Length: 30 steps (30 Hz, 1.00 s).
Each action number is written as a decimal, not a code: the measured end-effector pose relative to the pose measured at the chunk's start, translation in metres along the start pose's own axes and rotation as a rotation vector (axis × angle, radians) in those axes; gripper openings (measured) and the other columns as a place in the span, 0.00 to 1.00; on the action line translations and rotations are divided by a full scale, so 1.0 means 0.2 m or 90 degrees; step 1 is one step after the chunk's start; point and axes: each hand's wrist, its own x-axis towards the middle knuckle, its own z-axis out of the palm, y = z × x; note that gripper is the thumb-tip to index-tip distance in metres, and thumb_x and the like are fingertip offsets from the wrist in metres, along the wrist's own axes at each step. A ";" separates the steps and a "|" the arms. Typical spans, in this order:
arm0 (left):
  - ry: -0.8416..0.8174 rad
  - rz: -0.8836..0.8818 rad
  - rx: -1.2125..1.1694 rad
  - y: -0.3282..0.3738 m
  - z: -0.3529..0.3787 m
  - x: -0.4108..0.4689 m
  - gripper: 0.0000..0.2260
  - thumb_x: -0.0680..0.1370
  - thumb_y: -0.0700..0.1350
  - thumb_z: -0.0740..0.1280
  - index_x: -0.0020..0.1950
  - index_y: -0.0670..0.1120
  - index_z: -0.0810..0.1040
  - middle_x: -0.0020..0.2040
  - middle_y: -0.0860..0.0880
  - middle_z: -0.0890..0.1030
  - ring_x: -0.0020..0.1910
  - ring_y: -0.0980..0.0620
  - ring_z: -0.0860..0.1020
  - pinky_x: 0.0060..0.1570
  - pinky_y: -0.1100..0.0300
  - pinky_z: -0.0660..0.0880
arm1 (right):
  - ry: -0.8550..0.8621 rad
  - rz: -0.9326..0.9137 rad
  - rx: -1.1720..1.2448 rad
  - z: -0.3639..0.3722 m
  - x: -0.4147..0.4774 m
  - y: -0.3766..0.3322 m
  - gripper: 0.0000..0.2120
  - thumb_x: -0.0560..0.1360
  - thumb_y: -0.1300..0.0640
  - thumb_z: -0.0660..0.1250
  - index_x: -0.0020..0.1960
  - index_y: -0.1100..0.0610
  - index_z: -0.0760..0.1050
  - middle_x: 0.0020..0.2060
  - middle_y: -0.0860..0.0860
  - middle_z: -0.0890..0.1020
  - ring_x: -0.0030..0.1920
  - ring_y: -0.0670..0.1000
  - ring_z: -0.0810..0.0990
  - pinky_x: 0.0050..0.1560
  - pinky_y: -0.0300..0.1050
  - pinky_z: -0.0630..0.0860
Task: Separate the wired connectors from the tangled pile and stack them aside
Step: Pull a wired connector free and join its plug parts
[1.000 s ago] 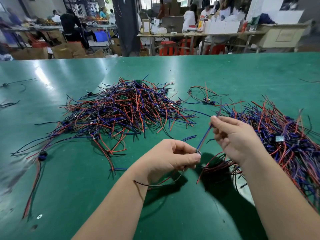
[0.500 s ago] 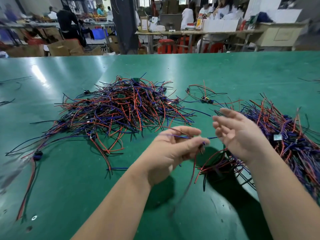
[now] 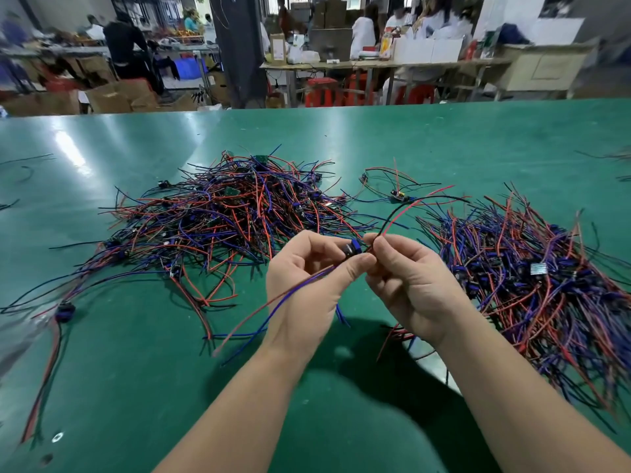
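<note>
A tangled pile (image 3: 225, 216) of red, blue and black wired connectors lies at the table's centre-left. A second, more aligned heap (image 3: 532, 274) lies on the right. Above the table, between the two, my left hand (image 3: 307, 285) pinches one wired connector (image 3: 353, 249), a small blue and black part, between thumb and fingers. Its red and blue wires trail down-left over my wrist. My right hand (image 3: 413, 278) pinches the same connector's red and black wires, which arc up and to the right.
The green table (image 3: 136, 370) carries a stray connector with red and black wires (image 3: 63, 312) at the left and a small loose group (image 3: 396, 194) behind my hands. Loose wires lie at the far left and far right edges. People work at benches beyond the table.
My hands have come together and risen. The right hand, with straight fingers half a second ago, now pinches the wires; the connector body now shows between my left fingers.
</note>
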 end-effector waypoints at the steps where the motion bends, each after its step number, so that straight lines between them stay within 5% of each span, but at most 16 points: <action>1: -0.011 0.008 0.024 -0.01 0.00 0.00 0.13 0.62 0.40 0.79 0.33 0.51 0.75 0.39 0.52 0.83 0.37 0.56 0.79 0.41 0.65 0.76 | 0.002 -0.002 0.003 0.00 0.00 -0.01 0.06 0.62 0.61 0.68 0.33 0.58 0.84 0.27 0.50 0.80 0.26 0.43 0.77 0.29 0.31 0.75; 7: -0.105 0.047 0.086 -0.01 0.00 0.00 0.15 0.70 0.31 0.69 0.41 0.52 0.77 0.44 0.50 0.84 0.45 0.52 0.83 0.48 0.62 0.77 | 0.022 -0.037 -0.092 -0.04 0.02 -0.07 0.04 0.62 0.61 0.69 0.34 0.58 0.84 0.29 0.50 0.82 0.27 0.43 0.78 0.30 0.31 0.75; 11: -0.068 -0.153 -0.067 -0.01 0.02 0.00 0.06 0.77 0.37 0.67 0.51 0.47 0.76 0.43 0.48 0.84 0.42 0.49 0.84 0.38 0.60 0.79 | 0.042 -0.042 -0.159 -0.07 0.03 -0.08 0.06 0.61 0.60 0.71 0.38 0.60 0.79 0.28 0.50 0.81 0.26 0.43 0.76 0.28 0.33 0.74; 14: -0.080 -0.241 -0.017 -0.01 0.03 -0.02 0.14 0.67 0.50 0.73 0.46 0.43 0.80 0.39 0.46 0.85 0.36 0.50 0.83 0.35 0.58 0.80 | 0.019 -0.032 -0.203 -0.06 0.03 -0.06 0.07 0.58 0.58 0.74 0.34 0.59 0.81 0.28 0.52 0.80 0.26 0.46 0.76 0.29 0.35 0.74; 18: -0.132 -0.299 0.003 -0.01 0.03 -0.03 0.02 0.70 0.37 0.73 0.39 0.42 0.81 0.34 0.45 0.84 0.31 0.52 0.82 0.32 0.63 0.79 | 0.055 -0.047 -0.285 -0.05 0.03 -0.06 0.05 0.61 0.61 0.74 0.34 0.60 0.79 0.25 0.52 0.79 0.24 0.46 0.74 0.27 0.36 0.69; 26: -0.478 -0.507 -0.007 0.01 -0.08 -0.04 0.03 0.74 0.38 0.71 0.46 0.42 0.84 0.42 0.42 0.85 0.38 0.49 0.84 0.36 0.63 0.79 | 0.316 -0.152 -0.006 -0.26 0.04 -0.29 0.03 0.72 0.64 0.70 0.44 0.62 0.75 0.30 0.52 0.80 0.28 0.43 0.79 0.29 0.31 0.74; 28: -0.480 -0.506 -0.003 0.01 -0.07 -0.04 0.02 0.72 0.40 0.73 0.43 0.45 0.85 0.42 0.43 0.85 0.39 0.50 0.84 0.35 0.64 0.78 | 0.363 -0.203 0.072 -0.31 0.05 -0.31 0.04 0.75 0.65 0.67 0.43 0.60 0.73 0.34 0.54 0.79 0.30 0.44 0.80 0.31 0.32 0.74; 30: -0.372 -0.480 -0.014 -0.01 -0.05 -0.03 0.04 0.69 0.43 0.75 0.42 0.44 0.84 0.43 0.43 0.85 0.39 0.50 0.84 0.34 0.64 0.78 | 0.402 -0.240 0.081 -0.33 0.07 -0.30 0.05 0.78 0.65 0.64 0.43 0.58 0.72 0.36 0.54 0.77 0.30 0.45 0.80 0.33 0.34 0.74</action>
